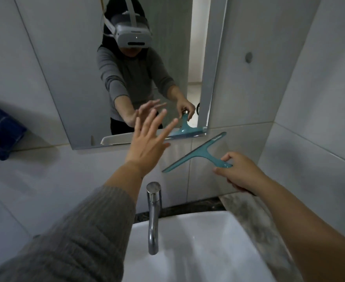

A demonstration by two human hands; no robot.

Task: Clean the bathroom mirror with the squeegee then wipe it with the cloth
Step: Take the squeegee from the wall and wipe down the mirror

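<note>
Squeegee (196,152), teal, was pinched at its handle by the right hand (238,171), blade held below the mirror (106,78) against the wall tiles. Left hand (149,139) was spread flat, empty, at the mirror's lower edge.

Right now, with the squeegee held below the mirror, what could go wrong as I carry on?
The right hand pinches only the end of the squeegee handle, so it may twist or slip and fall into the sink below. The blade is against the tiled wall, below the mirror, not on the glass. The open left hand, fingers spread near the mirror's lower edge, could smudge it.
</note>
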